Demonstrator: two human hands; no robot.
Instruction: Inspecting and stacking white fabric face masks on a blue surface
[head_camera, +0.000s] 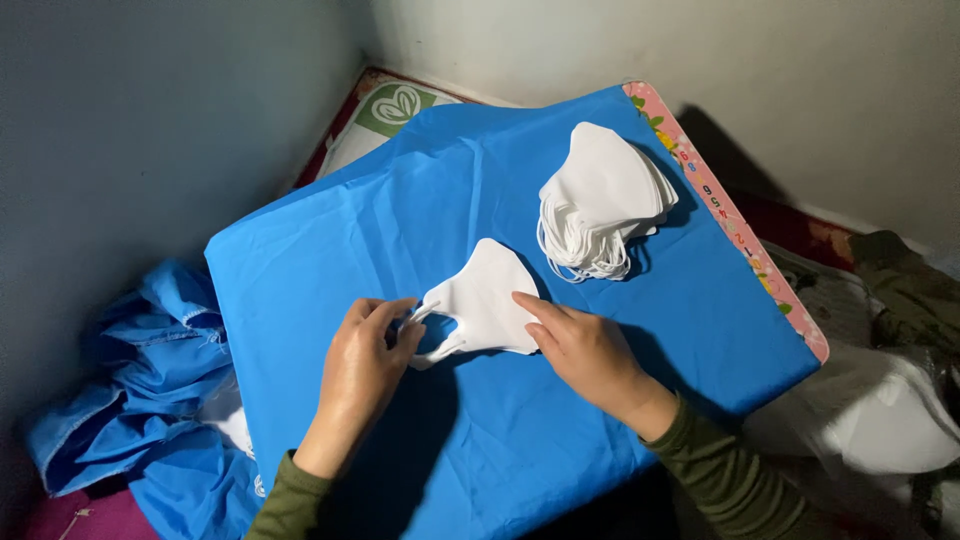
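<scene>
A single white folded face mask (485, 295) lies flat on a blue sheet (380, 230) that covers a small table. My left hand (362, 365) pinches the mask's ear loop at its left end, fingers closed on the strap. My right hand (585, 350) presses its fingertips on the mask's right lower edge. A stack of several white masks (600, 200) with their loops hanging out sits further back on the sheet, to the right.
A pink patterned table edge (745, 245) shows along the right side of the sheet. Crumpled blue fabric (130, 380) lies on the floor at left. A white plastic bag (880, 420) and dark green cloth (905, 285) are at right. Walls close in behind.
</scene>
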